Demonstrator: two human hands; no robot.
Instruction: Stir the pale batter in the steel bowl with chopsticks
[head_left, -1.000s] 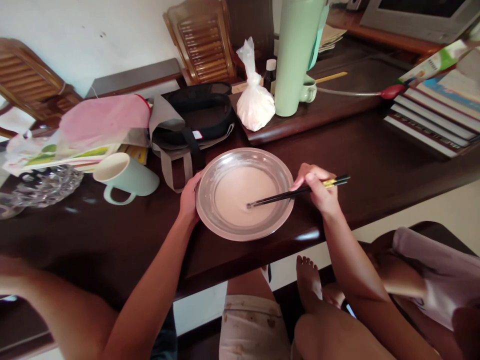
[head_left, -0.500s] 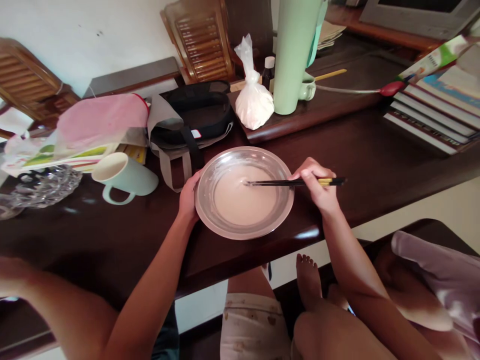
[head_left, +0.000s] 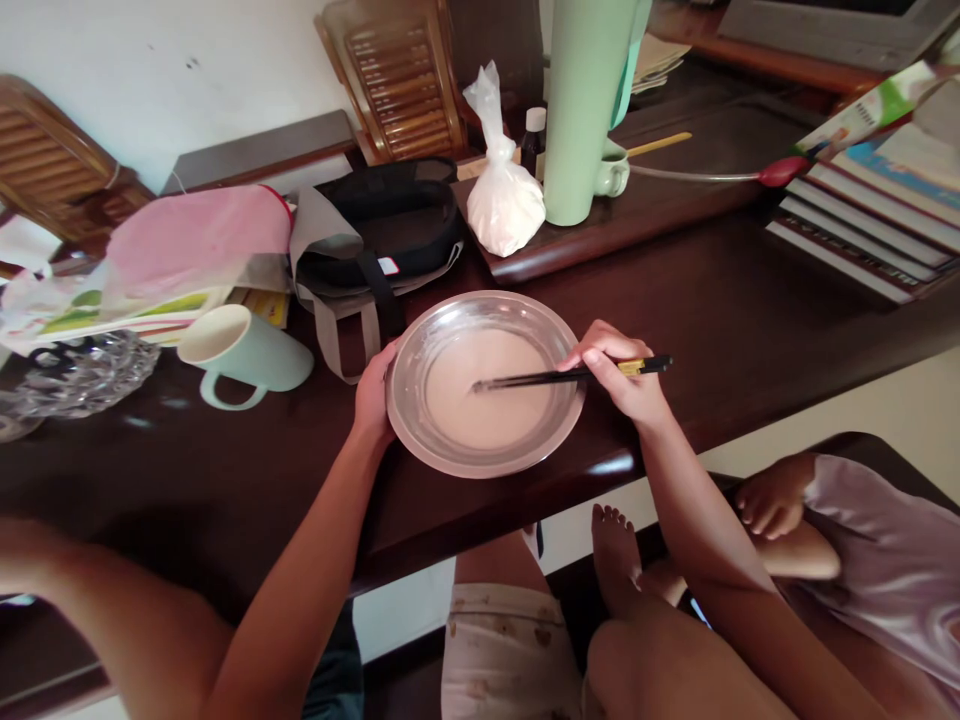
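A round metal bowl (head_left: 487, 310) stands near the front edge of the dark wooden table, holding a pale, milky liquid mixture (head_left: 480, 425). My left hand (head_left: 373, 395) is closed on the bowl's left side, its fingers partly hidden by the rim. In my right hand (head_left: 619, 375) is a pair of black chopsticks (head_left: 532, 379) with gold bands near the upper ends. They cross the bowl's right rim, and their tips dip into the liquid left of its middle. Behind the bowl, a tied clear plastic bag of white powder (head_left: 506, 210) rests on a raised wooden board.
A tall green bottle (head_left: 589, 120) and a small cup (head_left: 613, 170) stand behind. To the left are a pale mug (head_left: 251, 350), a black and grey bag (head_left: 375, 240) and a glass dish (head_left: 94, 375). Books (head_left: 870, 225) lie right. Other people sit on both sides; one hand (head_left: 776, 495) shows at right.
The chopstick tips have moved left and slightly down through the liquid, and my right hand has shifted left with them. The person at right has moved an arm, so their hand now shows.
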